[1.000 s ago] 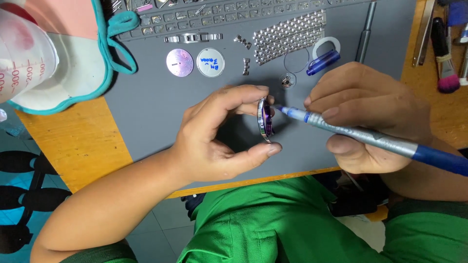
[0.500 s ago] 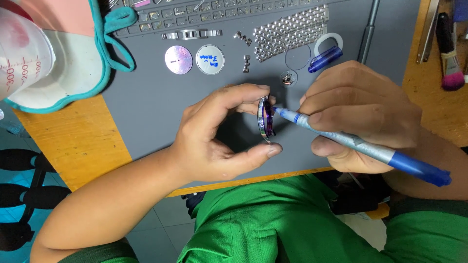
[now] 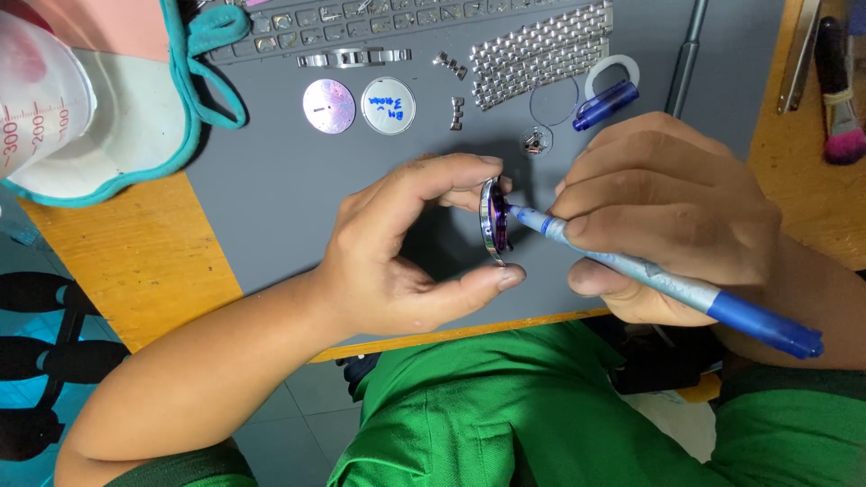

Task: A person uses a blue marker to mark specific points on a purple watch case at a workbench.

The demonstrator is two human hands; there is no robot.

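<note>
A round metal watch case (image 3: 494, 221) is pinched on edge between the thumb and forefinger of the left hand (image 3: 397, 252), above the near edge of the grey mat (image 3: 271, 207). Its purple face is turned toward the right hand (image 3: 667, 216).

The right hand is closed around a blue marker pen (image 3: 649, 275), held in a writing grip. The pen's long axis runs from lower right up to the left, and its tip is seen touching the case face. The case lies directly left of the pen tip; the left hand is the nearer one.

Beyond the case on the mat:
- two silver discs (image 3: 359, 105), the right one marked in blue ink
- a metal link bracelet (image 3: 541, 54)
- the pen cap (image 3: 606, 104), blue
- a measuring cup (image 3: 41, 99) at the far left, clear with red graduations
</note>
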